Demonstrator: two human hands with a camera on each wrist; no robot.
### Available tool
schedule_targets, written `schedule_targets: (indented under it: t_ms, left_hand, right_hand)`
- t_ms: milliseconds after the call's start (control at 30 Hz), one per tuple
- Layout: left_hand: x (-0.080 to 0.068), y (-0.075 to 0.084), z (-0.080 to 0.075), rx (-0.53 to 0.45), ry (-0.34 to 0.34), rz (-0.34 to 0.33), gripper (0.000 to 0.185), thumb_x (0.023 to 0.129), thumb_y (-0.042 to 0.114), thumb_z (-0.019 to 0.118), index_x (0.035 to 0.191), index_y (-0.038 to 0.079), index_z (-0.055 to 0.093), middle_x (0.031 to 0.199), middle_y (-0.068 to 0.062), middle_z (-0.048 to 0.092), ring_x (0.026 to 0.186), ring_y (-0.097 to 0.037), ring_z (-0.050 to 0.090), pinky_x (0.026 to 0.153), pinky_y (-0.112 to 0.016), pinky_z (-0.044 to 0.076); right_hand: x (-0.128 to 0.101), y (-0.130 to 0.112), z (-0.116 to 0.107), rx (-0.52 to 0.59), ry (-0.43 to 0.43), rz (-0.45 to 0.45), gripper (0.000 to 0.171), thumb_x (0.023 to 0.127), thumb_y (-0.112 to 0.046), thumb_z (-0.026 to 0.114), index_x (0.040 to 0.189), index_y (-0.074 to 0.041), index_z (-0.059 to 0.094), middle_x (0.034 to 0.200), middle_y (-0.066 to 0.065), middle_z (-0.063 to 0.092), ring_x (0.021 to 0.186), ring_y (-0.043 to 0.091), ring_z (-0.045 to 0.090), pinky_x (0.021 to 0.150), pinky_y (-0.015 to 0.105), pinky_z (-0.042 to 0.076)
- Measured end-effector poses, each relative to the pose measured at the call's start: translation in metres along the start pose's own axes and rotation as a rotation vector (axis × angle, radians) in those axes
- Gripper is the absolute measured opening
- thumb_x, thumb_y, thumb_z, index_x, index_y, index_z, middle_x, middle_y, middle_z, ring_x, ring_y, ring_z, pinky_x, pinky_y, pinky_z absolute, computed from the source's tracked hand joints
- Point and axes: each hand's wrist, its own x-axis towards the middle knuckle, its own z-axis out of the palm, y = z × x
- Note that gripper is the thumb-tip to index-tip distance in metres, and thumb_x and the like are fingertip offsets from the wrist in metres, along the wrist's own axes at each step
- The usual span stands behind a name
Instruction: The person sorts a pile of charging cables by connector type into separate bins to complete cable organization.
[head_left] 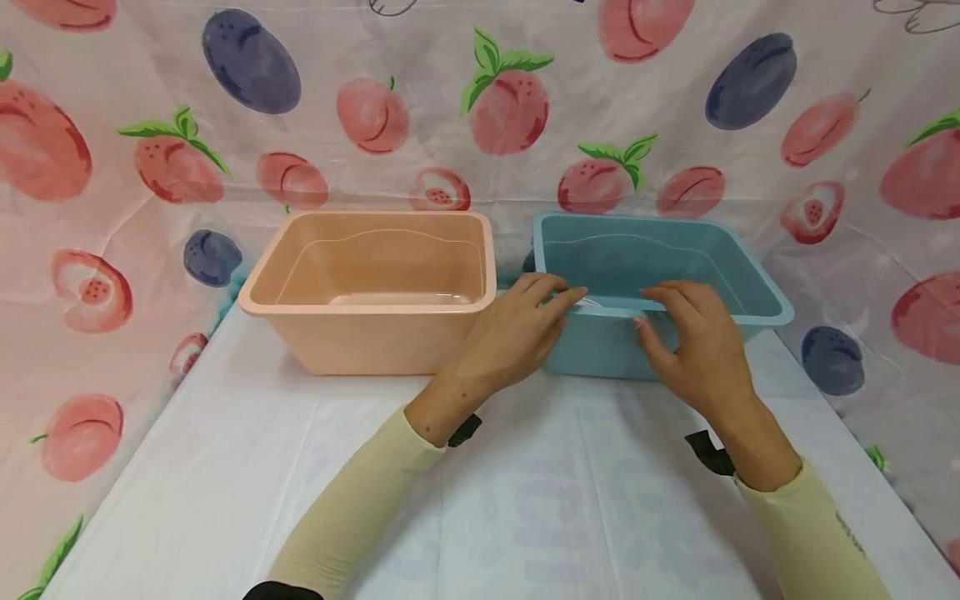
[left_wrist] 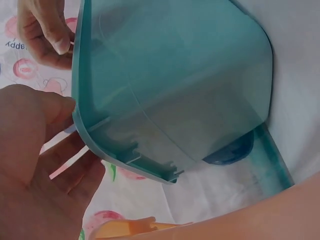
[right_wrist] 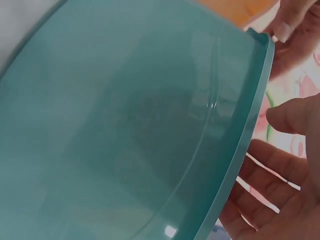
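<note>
Clear, glossy film (head_left: 611,305) is stretched along the near rim of the blue tub (head_left: 765,292), and it is pinched at both ends by the fingertips. By the left hand (head_left: 517,333) the film's left end is nipped between thumb and forefinger, the fingers curled and drawn together just over the rim. By the right hand (head_left: 693,346) the other end is nipped in the same way, the remaining fingers bent loosely behind the pinch. In the left wrist view the left hand's fingers (left_wrist: 55,165) are seen close under the tub's edge, slightly spread, with the rim of the blue tub (left_wrist: 165,100) directly beyond them; whether they press against the plastic cannot be told from that view. In the right wrist view the right hand's fingers (right_wrist: 265,200) lie just outside the curved rim of the blue tub (right_wrist: 125,130), with narrow gaps between them.

Beyond the fingertips the hollow of the blue tub is seen. To the left of the left hand's fingers, just beside the blue tub, a peach tub (head_left: 371,287) is set. Both tubs are borne by a white table cover (head_left: 225,467), which spreads back under the wrists and pale sleeves. Behind and around everything a fruit-printed cloth (head_left: 480,108) is hung.
</note>
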Motion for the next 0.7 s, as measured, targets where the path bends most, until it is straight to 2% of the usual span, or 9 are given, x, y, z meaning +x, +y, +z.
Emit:
schedule_targets:
  t_ms: [200, 333, 567, 700]
  left_hand:
    - [-0.010, 0.008, -0.007, -0.013, 0.066, -0.005, 0.041, 0.108, 0.031, 0.063, 0.145, 0.013, 0.066, 0.136, -0.007, 0.065, 0.131, -0.023, 0.058, 0.110, -0.033, 0.048]
    - [-0.022, 0.014, -0.013, -0.020, 0.109, -0.003, 0.044, 0.107, 0.037, 0.063, 0.142, 0.011, 0.067, 0.133, -0.007, 0.066, 0.129, -0.025, 0.058, 0.115, -0.035, 0.045]
    - [-0.055, 0.020, -0.026, -0.015, 0.111, -0.063, 0.049, 0.105, 0.044, 0.064, 0.140, 0.010, 0.067, 0.130, -0.004, 0.064, 0.127, -0.022, 0.057, 0.113, -0.035, 0.045]
    - [-0.077, 0.017, -0.035, 0.007, 0.129, -0.123, 0.051, 0.104, 0.046, 0.066, 0.140, 0.010, 0.067, 0.130, -0.005, 0.064, 0.127, -0.023, 0.057, 0.113, -0.038, 0.045]
  right_hand:
    - [-0.004, -0.012, 0.001, 0.054, 0.065, -0.035, 0.042, 0.087, -0.009, 0.080, 0.127, 0.003, 0.071, 0.125, 0.021, 0.068, 0.117, 0.043, 0.060, 0.098, 0.056, 0.047]
    - [-0.010, -0.020, -0.002, 0.064, 0.074, -0.053, 0.046, 0.089, -0.015, 0.078, 0.131, 0.002, 0.071, 0.129, 0.022, 0.067, 0.119, 0.044, 0.060, 0.102, 0.055, 0.047]
    - [-0.025, -0.033, -0.009, 0.044, 0.031, -0.034, 0.053, 0.098, -0.034, 0.067, 0.137, 0.002, 0.067, 0.137, 0.021, 0.064, 0.127, 0.043, 0.058, 0.112, 0.049, 0.044]
    - [-0.034, -0.042, -0.012, 0.073, 0.063, -0.043, 0.059, 0.103, -0.046, 0.060, 0.137, 0.002, 0.067, 0.138, 0.021, 0.065, 0.125, 0.044, 0.058, 0.117, 0.037, 0.039]
